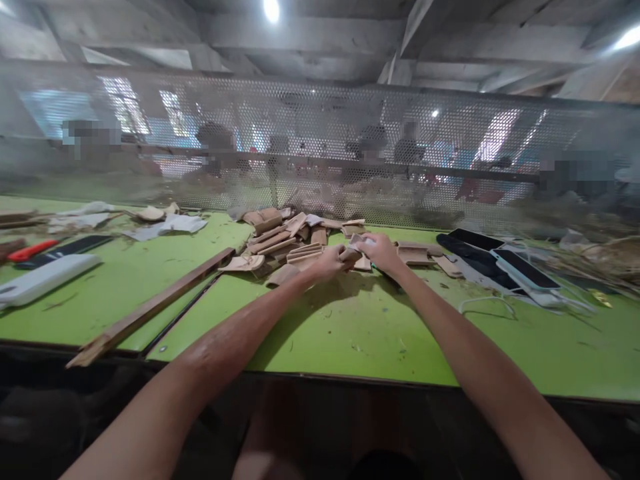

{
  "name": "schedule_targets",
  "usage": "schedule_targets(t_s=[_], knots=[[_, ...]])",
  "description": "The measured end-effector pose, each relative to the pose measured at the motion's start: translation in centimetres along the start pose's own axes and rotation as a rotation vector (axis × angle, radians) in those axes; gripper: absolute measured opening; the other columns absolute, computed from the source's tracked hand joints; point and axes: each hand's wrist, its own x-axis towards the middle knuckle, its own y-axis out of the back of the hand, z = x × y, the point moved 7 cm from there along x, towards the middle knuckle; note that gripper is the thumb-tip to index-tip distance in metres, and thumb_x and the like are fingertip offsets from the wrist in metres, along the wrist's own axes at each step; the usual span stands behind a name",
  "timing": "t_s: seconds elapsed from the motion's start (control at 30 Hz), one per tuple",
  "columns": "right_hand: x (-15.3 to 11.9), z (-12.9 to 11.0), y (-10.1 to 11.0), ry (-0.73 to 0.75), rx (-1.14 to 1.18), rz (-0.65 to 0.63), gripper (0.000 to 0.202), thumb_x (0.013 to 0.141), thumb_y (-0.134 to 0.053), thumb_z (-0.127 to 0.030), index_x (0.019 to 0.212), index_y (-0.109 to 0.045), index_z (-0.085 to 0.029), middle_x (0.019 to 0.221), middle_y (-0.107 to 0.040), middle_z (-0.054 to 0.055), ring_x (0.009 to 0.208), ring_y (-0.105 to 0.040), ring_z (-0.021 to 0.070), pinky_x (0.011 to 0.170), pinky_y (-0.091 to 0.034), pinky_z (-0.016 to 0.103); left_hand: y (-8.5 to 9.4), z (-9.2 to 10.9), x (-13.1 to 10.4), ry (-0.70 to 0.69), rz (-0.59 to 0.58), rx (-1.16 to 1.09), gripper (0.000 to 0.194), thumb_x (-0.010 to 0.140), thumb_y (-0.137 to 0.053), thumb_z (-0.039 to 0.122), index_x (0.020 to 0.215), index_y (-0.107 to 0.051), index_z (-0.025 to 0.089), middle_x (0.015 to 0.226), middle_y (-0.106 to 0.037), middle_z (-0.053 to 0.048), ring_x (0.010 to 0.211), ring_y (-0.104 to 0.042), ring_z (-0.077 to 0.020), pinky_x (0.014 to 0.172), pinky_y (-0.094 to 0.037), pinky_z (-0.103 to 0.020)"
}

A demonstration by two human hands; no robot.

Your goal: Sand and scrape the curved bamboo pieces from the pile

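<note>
Pinching 1 tan piece (352,253) between left hand (330,263) and right hand (381,252), above green table (350,333), beside heap of similar pieces (274,241). Probably light, stiff, liable to splinter; best gripped by opposite ends.

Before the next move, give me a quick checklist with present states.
1. Left hand on the brown piece: ok, fingers closed around it.
2. Right hand gripping that piece: cannot tell; its fingertips are there, but blurred.
3. Green tabletop free of debris: not ok, small bits are scattered.
4. Wooden strip fully on the table: not ok, its splintered end passes the front edge.
5. Light-cased device apart from both hands: ok, lying to the right.
</note>
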Motion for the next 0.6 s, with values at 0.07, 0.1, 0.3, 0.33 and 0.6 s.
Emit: schedule_targets(t_s=[0.07,0.1,0.3,0.33,0.6], knots=[[0.1,0.2,0.1,0.015,-0.036,0.029,0.025,0.072,-0.053,-0.041,0.069,-0.061,-0.018,0.064,-0.054,0.001,0.066,-0.045,0.0157,0.062,-0.032,0.028,0.1,-0.2,0.0,0.027,0.0,0.002,0.022,0.077,-0.069,0.029,0.091,-0.062,0.013,0.085,-0.068,-0.006,0.072,-0.06,-0.0158,0.063,-0.044,-0.026],[0.1,0.1,0.1,0.03,-0.048,0.038,0.025,0.073,-0.053,-0.041,0.068,-0.06,-0.018,0.064,-0.053,0.001,0.066,-0.045,0.0155,0.062,-0.032,0.028,0.0,-0.1,-0.1,0.027,-0.022,-0.006,0.022,0.078,-0.069,0.029,0.092,-0.062,0.013,0.085,-0.068,-0.006,0.071,-0.06,-0.0157,0.063,-0.045,-0.026],[-0.2,-0.7,-0.1,0.082,-0.057,0.048,0.027,0.077,-0.055,-0.043,0.071,-0.064,-0.018,0.067,-0.059,0.002,0.066,-0.046,0.016,0.063,-0.034,0.028,-0.1,0.5,-0.3,-0.005,-0.092,-0.008,0.018,0.084,-0.064,0.03,0.091,-0.061,0.013,0.082,-0.065,-0.004,0.069,-0.058,-0.0137,0.064,-0.044,-0.026],[-0.2,-0.4,0.0,0.058,-0.071,0.06,0.026,0.076,-0.056,-0.041,0.071,-0.065,-0.017,0.067,-0.059,0.003,0.066,-0.047,0.0163,0.063,-0.034,0.029,0.0,0.4,-0.3,0.011,-0.076,0.001,0.02,0.083,-0.065,0.03,0.094,-0.062,0.013,0.086,-0.067,-0.006,0.071,-0.059,-0.0146,0.064,-0.045,-0.026],[-0.2,0.1,0.1,0.035,-0.078,0.107,0.033,0.079,-0.056,-0.046,0.076,-0.069,-0.016,0.064,-0.057,0.002,0.062,-0.045,0.0153,0.06,-0.032,0.028,-0.2,0.0,0.0,-0.016,-0.112,-0.099,0.019,0.081,-0.062,0.026,0.094,-0.061,0.013,0.082,-0.066,-0.004,0.066,-0.058,-0.0132,0.062,-0.046,-0.026]])
